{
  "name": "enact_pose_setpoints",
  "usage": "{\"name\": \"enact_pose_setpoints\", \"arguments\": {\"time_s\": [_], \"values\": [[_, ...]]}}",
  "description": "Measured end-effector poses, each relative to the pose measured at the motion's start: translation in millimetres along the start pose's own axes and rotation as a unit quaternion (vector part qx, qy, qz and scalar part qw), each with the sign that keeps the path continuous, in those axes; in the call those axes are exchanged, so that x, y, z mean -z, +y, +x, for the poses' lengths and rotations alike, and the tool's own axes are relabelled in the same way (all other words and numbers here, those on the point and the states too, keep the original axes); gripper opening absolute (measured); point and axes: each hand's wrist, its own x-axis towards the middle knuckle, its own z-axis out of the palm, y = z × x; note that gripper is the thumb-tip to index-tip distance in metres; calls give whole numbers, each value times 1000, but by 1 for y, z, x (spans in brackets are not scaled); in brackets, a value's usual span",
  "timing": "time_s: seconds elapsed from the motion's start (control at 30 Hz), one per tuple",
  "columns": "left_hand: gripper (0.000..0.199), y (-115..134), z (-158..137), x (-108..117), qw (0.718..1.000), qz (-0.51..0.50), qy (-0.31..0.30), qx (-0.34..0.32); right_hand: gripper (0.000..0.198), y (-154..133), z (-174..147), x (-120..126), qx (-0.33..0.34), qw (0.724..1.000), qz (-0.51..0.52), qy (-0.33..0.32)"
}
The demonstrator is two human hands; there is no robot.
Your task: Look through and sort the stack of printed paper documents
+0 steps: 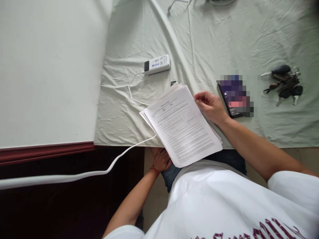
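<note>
Head view: paper stack (183, 129) overhangs the worktop (211, 43) edge. Right hand (211, 105) curled at the stack's upper-right edge, grip indeterminable; left hand (161, 160) partly hidden, state indeterminable. Likely light, limp; hold opposite edges.

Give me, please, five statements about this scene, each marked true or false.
1. The white paper stack has printed text on its top page. True.
2. The bare right hand is nearer the black rectangular phone than the bare left hand is. True.
3. The left hand touches the phone. False: it is by the stack's lower left edge.
4. The bunch of dark, silvery keys lies right of the phone. True.
5. The phone lies on the stack. False: it lies on the pale green cloth.
</note>
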Motion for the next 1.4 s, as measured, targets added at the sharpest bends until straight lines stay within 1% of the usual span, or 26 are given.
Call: {"name": "enact_pose_setpoints", "arguments": {"time_s": [0.13,0.27,0.43,0.57,0.7,0.8,0.97,1.1,1.27,1.4], "values": [[20,0,0,0,1000,-2,1,-1,19,3,1,0,-8,999,-5,31],[19,-1,-1,-1,1000,-7,6,-8,27,1,2,0,-17,998,4,59],[20,-1,-2,-2,1000,-12,6,-9,37,-6,1,-1,-33,999,18,32],[21,-1,-1,-1,1000,-20,-8,1,40,-7,0,-1,-25,999,22,23],[21,2,1,3,999,-34,-33,21,37,-4,0,0,-12,999,17,31],[22,4,3,7,997,-48,-53,39,31,-2,1,1,3,999,9,37],[24,8,6,14,991,-80,-78,67,4,-1,2,-1,-8,998,46,44],[23,11,10,20,986,-110,-93,88,16,-1,3,0,1,996,80,50],[18,14,14,29,978,-141,-102,111,15,-2,0,2,17,998,53,9],[15,15,16,32,975,-153,-108,115,13,-3,0,2,30,999,39,9]]}}
